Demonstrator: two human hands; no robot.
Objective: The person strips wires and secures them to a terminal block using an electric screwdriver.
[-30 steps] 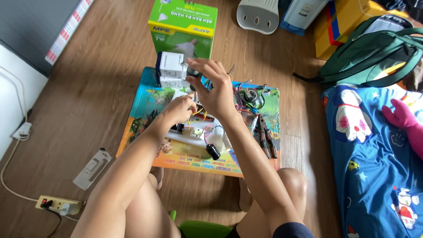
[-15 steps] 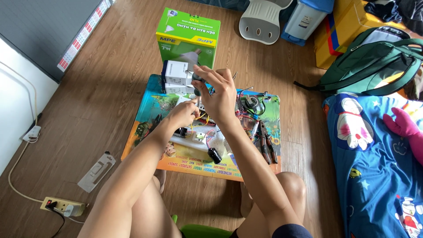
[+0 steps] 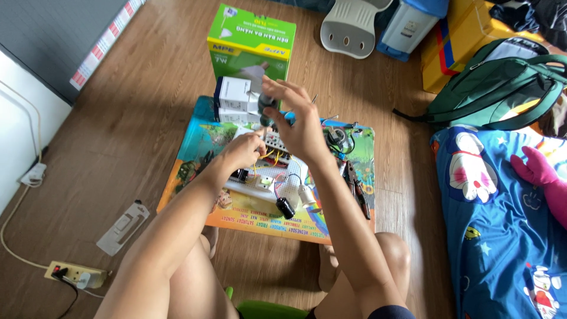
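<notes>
Green carton behind white boxes

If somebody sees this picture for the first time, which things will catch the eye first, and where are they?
The bright green carton standing on the wooden floor at the top centre stands out first. Below it, the right hand is raised above a colourful mat, gripping a small dark part, while the left hand rests on a white breadboard with wires. A green backpack lies at the upper right.

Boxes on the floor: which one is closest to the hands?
The small white box, right by the raised right hand. The green box stands behind it, farther away.
</notes>
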